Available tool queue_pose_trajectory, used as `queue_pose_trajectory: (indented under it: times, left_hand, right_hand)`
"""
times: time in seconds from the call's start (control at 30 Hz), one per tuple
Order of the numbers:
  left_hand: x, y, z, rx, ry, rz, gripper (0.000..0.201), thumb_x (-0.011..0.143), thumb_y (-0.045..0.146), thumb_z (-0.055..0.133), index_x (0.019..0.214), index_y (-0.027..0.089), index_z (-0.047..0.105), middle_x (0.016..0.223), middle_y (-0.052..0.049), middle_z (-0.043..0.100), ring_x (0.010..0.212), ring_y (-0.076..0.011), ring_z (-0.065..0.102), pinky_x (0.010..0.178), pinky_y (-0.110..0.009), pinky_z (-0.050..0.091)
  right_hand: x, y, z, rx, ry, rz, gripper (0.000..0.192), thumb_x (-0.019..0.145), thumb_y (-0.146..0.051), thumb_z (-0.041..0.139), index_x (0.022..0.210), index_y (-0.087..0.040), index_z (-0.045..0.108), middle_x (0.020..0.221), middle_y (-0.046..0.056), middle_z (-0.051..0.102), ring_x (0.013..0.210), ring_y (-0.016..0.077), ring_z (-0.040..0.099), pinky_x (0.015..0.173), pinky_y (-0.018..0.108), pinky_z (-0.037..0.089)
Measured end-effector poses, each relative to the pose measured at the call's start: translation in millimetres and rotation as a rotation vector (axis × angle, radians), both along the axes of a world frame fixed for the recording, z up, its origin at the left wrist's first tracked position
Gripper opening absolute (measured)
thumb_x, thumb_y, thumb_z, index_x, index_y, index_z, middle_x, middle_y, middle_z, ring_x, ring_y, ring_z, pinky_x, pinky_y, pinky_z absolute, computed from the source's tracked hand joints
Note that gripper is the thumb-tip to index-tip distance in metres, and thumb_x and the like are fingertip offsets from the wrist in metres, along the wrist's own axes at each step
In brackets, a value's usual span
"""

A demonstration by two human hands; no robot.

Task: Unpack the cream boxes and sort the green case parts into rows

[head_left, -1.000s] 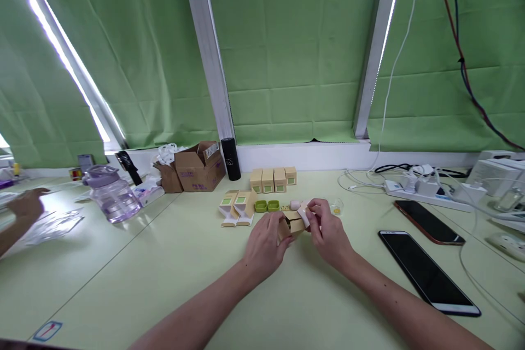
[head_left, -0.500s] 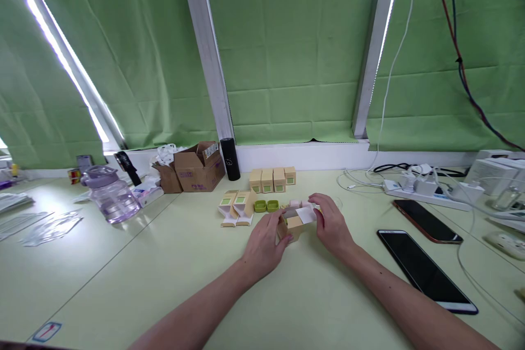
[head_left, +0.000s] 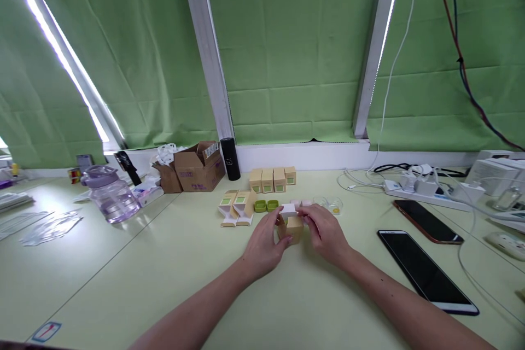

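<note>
My left hand [head_left: 262, 246] is wrapped round the left side of a small tan cardboard box [head_left: 294, 231], thumb at the front. The box is open at the top, with a white inner flap [head_left: 288, 209] raised at its back. At the box's right edge, my right hand [head_left: 326, 234] is closed, fingertips pinched on it. Two green square cups [head_left: 260, 206] sit just behind, beside small pale pink pieces [head_left: 305, 203] partly hidden by my right hand. Left of the cups stand two opened boxes [head_left: 245, 206] of the same kind, white flaps out.
Several closed small boxes [head_left: 267, 179] line up behind. Clear round pieces [head_left: 335, 205] lie beyond my right hand. Two phones [head_left: 426, 268] and a power strip [head_left: 429, 199] with cables are at right; a purple jug [head_left: 110, 197], brown carton [head_left: 199, 169] and black cylinder [head_left: 230, 159] are at left.
My right hand has moved left, closer to the box. The white flap it held out to the right now stands at the back of the box. My left hand has hardly moved.
</note>
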State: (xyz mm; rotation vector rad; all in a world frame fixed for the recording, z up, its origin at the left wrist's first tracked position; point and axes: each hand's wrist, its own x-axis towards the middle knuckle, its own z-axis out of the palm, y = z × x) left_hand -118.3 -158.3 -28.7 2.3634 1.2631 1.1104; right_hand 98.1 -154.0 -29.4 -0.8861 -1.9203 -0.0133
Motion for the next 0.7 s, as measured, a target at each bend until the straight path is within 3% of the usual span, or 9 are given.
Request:
queue_pose_trajectory:
  times: [0.27,0.47,0.57,0.7]
  left_hand:
    - [1,-1,1.0,-0.128,-0.052,0.001,0.076,0.083,0.020,0.075,0.150,0.026,0.041,0.123,-0.009,0.064,0.114,-0.0283,0.064,0.099,-0.045,0.052]
    - [2,-2,8.2,-0.308,-0.122,-0.025,0.077,0.083,0.029,0.077,0.151,0.025,0.040,0.125,-0.010,0.062,0.118,-0.0289,0.060,0.105,-0.046,0.047]
    - [2,0,5.7,-0.307,-0.142,-0.034,0.078,0.083,0.029,0.077,0.151,0.026,0.040,0.126,-0.010,0.061,0.120,-0.0293,0.059,0.107,-0.047,0.045]
    - [1,0,0.7,-0.253,-0.120,-0.033,0.077,0.084,0.028,0.076,0.152,0.026,0.040,0.126,-0.010,0.060,0.120,-0.0292,0.059,0.106,-0.048,0.046]
  right_hand:
    - [-3,-5,4.7,-0.230,0.267,0.091,0.019,0.100,-0.021,0.047,0.112,-0.024,0.060,0.085,0.003,0.064,0.079,0.0200,0.063,0.075,0.036,0.055]
    - [-1,-9,10.7,-0.144,-0.012,0.097,0.032,0.085,-0.010,0.059,0.114,-0.025,0.060,0.092,0.006,0.065,0.089,0.0261,0.061,0.080,0.043,0.053]
    - [-1,-12,14.9,-0.093,-0.094,0.093,0.036,0.082,-0.007,0.059,0.114,-0.024,0.060,0.098,0.008,0.066,0.094,0.0280,0.060,0.084,0.046,0.051]
    - [-2,-14,14.9,-0.161,-0.039,0.087,0.033,0.083,-0.008,0.060,0.112,-0.024,0.061,0.107,0.009,0.064,0.100,0.0281,0.059,0.086,0.046,0.052]
